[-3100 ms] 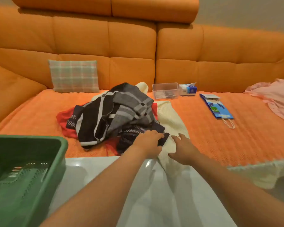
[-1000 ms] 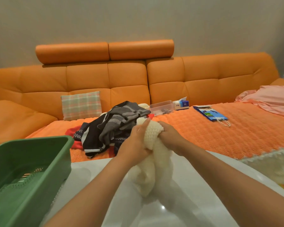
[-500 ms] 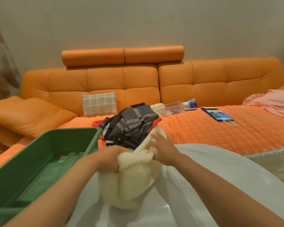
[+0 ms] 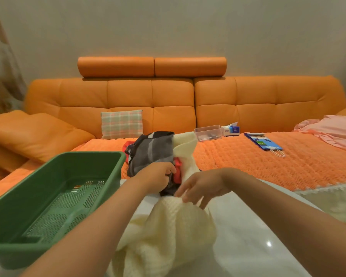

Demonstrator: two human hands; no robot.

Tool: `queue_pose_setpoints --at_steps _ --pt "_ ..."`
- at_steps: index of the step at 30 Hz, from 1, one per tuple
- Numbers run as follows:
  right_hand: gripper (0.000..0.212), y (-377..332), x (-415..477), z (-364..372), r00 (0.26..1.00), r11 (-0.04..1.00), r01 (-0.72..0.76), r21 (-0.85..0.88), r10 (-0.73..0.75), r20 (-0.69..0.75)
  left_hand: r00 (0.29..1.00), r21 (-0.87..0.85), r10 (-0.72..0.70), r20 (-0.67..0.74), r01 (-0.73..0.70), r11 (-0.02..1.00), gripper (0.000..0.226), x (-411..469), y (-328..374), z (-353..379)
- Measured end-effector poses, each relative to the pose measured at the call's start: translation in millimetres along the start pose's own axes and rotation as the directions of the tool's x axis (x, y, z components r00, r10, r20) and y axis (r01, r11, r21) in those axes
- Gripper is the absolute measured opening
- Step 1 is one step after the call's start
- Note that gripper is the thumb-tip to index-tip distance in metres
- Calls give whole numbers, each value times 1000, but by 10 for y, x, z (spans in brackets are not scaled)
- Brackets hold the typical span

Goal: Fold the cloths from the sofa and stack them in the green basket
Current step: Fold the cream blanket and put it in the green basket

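Observation:
A cream knitted cloth (image 4: 168, 232) lies bunched on the white table (image 4: 248, 240), and one end still trails up onto the sofa. My right hand (image 4: 200, 186) pinches its top fold. My left hand (image 4: 158, 174) reaches into the pile at the sofa's front edge, fingers curled on a dark cloth (image 4: 169, 188) beside a red cloth (image 4: 177, 173). A grey striped cloth (image 4: 152, 150) tops the pile. The green basket (image 4: 68, 156) stands at the left on the table with nothing in it.
On the orange sofa seat (image 4: 268, 168) lie a plaid cushion (image 4: 121, 123), a clear plastic box (image 4: 208, 132), a tissue box (image 4: 231, 128), a blue paper bag (image 4: 265, 143) and a pink cloth (image 4: 332, 130) at far right.
The cream cloth was pulled off the sofa and dropped in a bunch on the table. My left hand let go of it and moved up to the pile; my right hand still holds it.

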State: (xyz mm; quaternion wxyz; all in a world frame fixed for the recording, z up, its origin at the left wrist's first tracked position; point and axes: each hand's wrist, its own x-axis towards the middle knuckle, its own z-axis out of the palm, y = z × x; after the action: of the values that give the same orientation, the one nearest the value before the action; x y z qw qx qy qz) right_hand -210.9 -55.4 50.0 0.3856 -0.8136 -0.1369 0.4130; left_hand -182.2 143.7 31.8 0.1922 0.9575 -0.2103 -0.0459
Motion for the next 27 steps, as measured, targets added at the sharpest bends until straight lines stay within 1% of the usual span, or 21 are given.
queue_pose_setpoints --at_steps 1,2,3,4,5,6,7,9,10,12,14,15,17,19,21,22,23,24,25,26,27 --pt "20 -10 37 -85 991 999 36 -26 -39 -130 999 50 24 -21 -23 998 48 67 -9 22" --pt "19 -17 90 -164 946 996 67 -57 -81 -314 998 115 40 -38 -35 993 51 134 -18 38" --pt "17 8 202 -259 846 993 83 -89 -117 -520 997 175 47 -56 -36 984 55 212 -40 57" --pt "16 37 331 -344 708 989 81 -124 -145 -691 996 217 43 -76 -26 976 60 296 -67 76" --pt "20 74 474 -422 586 985 60 -159 -164 -793 995 246 37 -95 -12 969 64 387 -97 92" --pt "34 108 613 -483 530 982 36 -184 -175 -830 994 269 32 -105 -2 963 70 480 -125 112" --pt "56 150 762 -546 536 979 -5 -203 -169 -827 993 284 33 -113 1 959 79 582 -156 141" --pt "104 224 1044 -646 638 978 -79 -192 -99 -764 993 287 28 -113 6 958 99 778 -232 224" --pt "121 251 1165 -691 690 979 -108 -172 -51 -722 994 282 15 -105 15 959 109 878 -289 288" --pt "138 358 1400 -782 748 958 -180 -221 -12 -664 999 302 -37 -33 45 952 124 1045 -430 453" --pt "132 459 1603 -864 734 899 -247 -360 -69 -676 995 378 -88 56 61 924 127 1197 -588 617" --pt "121 504 1692 -911 695 885 -251 -393 -118 -709 994 412 -89 56 58 909 121 1281 -651 664" --pt "93 562 1870 -1034 598 898 -216 -384 -189 -779 1000 448 -12 -28 24 893 95 1489 -729 673" --pt "72 566 2019 -1165 524 915 -149 -374 -248 -815 991 432 85 -104 -32 901 72 1733 -789 586" --pt "68 511 2069 -1314 446 906 -51 -421 -357 -821 977 375 135 -163 -65 925 54 1942 -832 419" --pt "75 483 2063 -1400 406 894 -26 -447 -400 -822 962 355 143 -233 -52 934 43 2030 -853 301" --pt "85 467 2048 -1498 378 888 -22 -460 -419 -826 925 345 135 -354 -5 939 32 2114 -892 172" --pt "92 456 2014 -1599 362 895 -38 -445 -403 -841 861 313 100 -499 72 947 25 2194 -966 30" --pt "93 472 1988 -1697 364 916 -40 -399 -358 -860 778 230 33 -627 144 962 22 2262 -1056 -93" --pt "84 505 1980 -1767 386 936 -48 -348 -303 -871 726 130 -47 -686 186 974 22 2330 -1170 -174" --pt "69 552 1990 -1825 424 940 -60 -335 -280 -861 749 70 -98 -655 189 980 25 2380 -1283 -201"
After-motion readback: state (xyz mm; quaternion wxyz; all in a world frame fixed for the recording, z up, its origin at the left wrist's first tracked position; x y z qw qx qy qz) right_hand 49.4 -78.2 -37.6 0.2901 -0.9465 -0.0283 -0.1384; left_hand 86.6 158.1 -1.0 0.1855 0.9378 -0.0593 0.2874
